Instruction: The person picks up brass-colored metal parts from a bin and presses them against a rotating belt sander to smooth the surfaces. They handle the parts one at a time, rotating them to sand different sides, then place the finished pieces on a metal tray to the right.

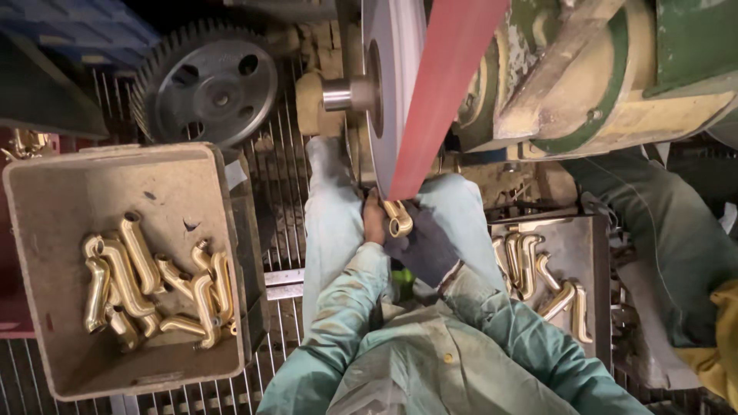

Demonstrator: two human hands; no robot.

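Brass spout (398,217) sits pressed against the red sanding belt (442,84), just above the knees — the bare left hand (373,219) and the dark-gloved right hand (423,244) both grip it. More brass spouts (146,280) lie in the grey crate (46,192) at left — others fill the metal tray (573,246) at right.

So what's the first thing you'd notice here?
The red belt slanting down the middle, with both hands pressing a brass pipe against it. Next, the pile of shiny brass pipes in the bin at left. A big gear lies above that bin.
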